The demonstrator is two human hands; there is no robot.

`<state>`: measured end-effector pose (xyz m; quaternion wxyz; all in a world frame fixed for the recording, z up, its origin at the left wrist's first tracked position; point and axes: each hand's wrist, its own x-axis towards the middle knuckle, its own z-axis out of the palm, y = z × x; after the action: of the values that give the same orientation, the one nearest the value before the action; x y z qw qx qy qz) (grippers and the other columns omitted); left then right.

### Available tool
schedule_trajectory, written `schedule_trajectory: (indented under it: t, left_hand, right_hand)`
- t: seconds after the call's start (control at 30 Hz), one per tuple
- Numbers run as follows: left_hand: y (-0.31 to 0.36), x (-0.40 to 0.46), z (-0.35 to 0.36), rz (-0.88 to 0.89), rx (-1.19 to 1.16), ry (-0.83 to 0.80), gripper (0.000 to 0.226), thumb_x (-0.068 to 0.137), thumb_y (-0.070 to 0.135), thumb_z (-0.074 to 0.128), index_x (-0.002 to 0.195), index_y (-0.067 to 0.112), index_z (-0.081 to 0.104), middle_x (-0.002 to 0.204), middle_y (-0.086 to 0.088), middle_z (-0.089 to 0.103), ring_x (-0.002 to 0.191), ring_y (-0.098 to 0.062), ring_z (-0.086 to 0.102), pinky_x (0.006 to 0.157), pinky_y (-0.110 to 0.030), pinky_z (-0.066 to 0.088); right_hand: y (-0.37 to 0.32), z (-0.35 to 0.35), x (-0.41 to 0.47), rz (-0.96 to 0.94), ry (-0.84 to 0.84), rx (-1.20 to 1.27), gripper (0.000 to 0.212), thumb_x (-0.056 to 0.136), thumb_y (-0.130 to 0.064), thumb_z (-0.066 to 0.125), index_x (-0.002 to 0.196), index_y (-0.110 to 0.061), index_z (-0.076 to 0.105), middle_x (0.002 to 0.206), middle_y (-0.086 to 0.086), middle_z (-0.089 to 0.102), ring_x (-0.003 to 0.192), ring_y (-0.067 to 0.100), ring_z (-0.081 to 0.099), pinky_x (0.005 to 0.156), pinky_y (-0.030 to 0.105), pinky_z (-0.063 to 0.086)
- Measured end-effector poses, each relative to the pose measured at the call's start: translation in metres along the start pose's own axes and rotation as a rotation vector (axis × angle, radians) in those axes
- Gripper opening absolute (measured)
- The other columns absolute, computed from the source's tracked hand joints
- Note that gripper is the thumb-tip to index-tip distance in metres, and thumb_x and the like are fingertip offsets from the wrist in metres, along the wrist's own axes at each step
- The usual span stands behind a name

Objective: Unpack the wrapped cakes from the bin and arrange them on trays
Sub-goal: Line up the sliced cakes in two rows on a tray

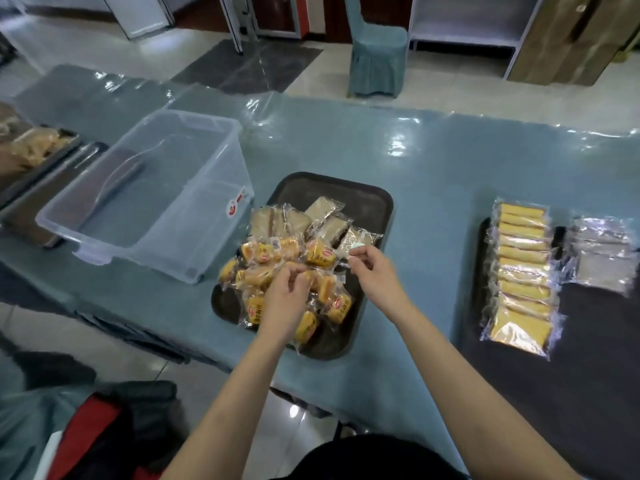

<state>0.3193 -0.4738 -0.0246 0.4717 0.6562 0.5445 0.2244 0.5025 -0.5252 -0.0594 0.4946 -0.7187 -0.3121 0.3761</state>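
A: Centre of shot: dark rounded plastic tray (375,202) on the desk (433,174), which wears a blue cloth under clear film. Heaped on it w/ no order are small yellow cakes in clear wrappers with red oval labels (320,252), plus pale brown wrapped cakes (320,209) toward the tray's far end.

B: And the hands?

A: Left hand (285,299) sits over the yellow heap, fingers curled into it; whether they actually grip a pack, can't tell. Right hand (375,275) hovers at the tray's right edge, its fingers (358,254) pinching a clear wrapper edge (349,259).

B: The bin?

A: Clear rectangular plastic bin (145,199) stands just left of the tray, red sticker on its near wall, no cakes visible inside.

B: Right side?

A: A second dark tray (483,258), well apart from the first, carries a neat overlapping row of long yellow wrapped cakes (523,271). Beside that row, a few clear packs w/ pale contents (602,254), blurred.

B: Far left?

A: Metal trays (45,174), one holding blurred tan packs (34,147).
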Motion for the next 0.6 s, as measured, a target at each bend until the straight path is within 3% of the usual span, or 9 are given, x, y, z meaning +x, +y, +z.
schedule_trajectory:
  t: [0.1,0.17,0.23,0.33,0.43,0.53,0.6]
  left_hand:
    - [0.006,0.034,0.001,-0.001,0.003,-0.02,0.015,0.107,0.028,0.048,0.113,0.03,0.061,0.102,0.005,0.068,0.08,-0.011,0.061,0.07,-0.032,0.051]
    - [0.009,0.051,0.003,0.011,0.011,-0.021,0.015,0.107,0.027,0.048,0.114,0.031,0.061,0.106,0.009,0.067,0.092,-0.011,0.065,0.079,-0.034,0.057]
    - [0.013,0.065,0.005,-0.008,0.021,-0.034,0.017,0.108,0.028,0.048,0.12,0.03,0.061,0.111,0.012,0.066,0.096,-0.004,0.065,0.079,-0.029,0.056]
    - [0.011,0.083,0.007,-0.02,0.038,-0.067,0.02,0.108,0.03,0.049,0.123,0.026,0.062,0.107,0.011,0.067,0.087,-0.001,0.066,0.075,-0.03,0.061]
    - [0.005,0.103,0.006,-0.006,0.095,-0.101,0.02,0.107,0.029,0.05,0.123,0.027,0.061,0.107,0.011,0.066,0.084,0.001,0.065,0.067,-0.018,0.054]
    - [0.0,0.123,0.004,-0.01,0.091,-0.138,0.014,0.107,0.029,0.049,0.116,0.034,0.059,0.114,0.012,0.065,0.1,-0.001,0.063,0.08,-0.021,0.051]
    - [-0.003,0.142,0.004,-0.024,0.099,-0.164,0.013,0.107,0.029,0.049,0.11,0.041,0.056,0.112,0.011,0.065,0.097,-0.007,0.064,0.082,-0.028,0.054]
  right_hand:
    - [-0.002,0.009,0.023,0.032,0.006,0.01,0.009,0.106,-0.024,0.058,0.11,-0.026,0.065,0.108,-0.005,0.068,0.098,0.01,0.066,0.067,0.016,0.05]
    - [-0.001,0.013,0.036,0.035,0.007,-0.003,0.01,0.106,-0.025,0.058,0.112,-0.026,0.066,0.111,-0.006,0.068,0.102,0.01,0.066,0.067,0.016,0.051]
    - [0.0,0.017,0.046,0.039,0.017,-0.011,0.01,0.106,-0.025,0.058,0.112,-0.027,0.065,0.112,-0.007,0.067,0.104,0.009,0.066,0.068,0.017,0.052]
    - [0.002,0.023,0.056,0.065,0.039,-0.018,0.009,0.106,-0.025,0.058,0.11,-0.03,0.065,0.111,-0.01,0.067,0.104,0.007,0.065,0.076,0.02,0.052]
    - [0.004,0.027,0.07,0.088,0.061,-0.028,0.012,0.105,-0.023,0.059,0.114,-0.024,0.067,0.112,-0.011,0.068,0.107,0.006,0.064,0.093,0.028,0.053]
    - [0.004,0.034,0.084,0.142,0.099,-0.027,0.016,0.105,-0.023,0.06,0.118,-0.02,0.068,0.113,-0.01,0.068,0.108,0.009,0.064,0.096,0.032,0.053]
    - [0.007,0.039,0.094,0.175,0.134,-0.028,0.017,0.105,-0.023,0.059,0.119,-0.02,0.068,0.114,-0.008,0.068,0.108,0.012,0.065,0.096,0.034,0.054]
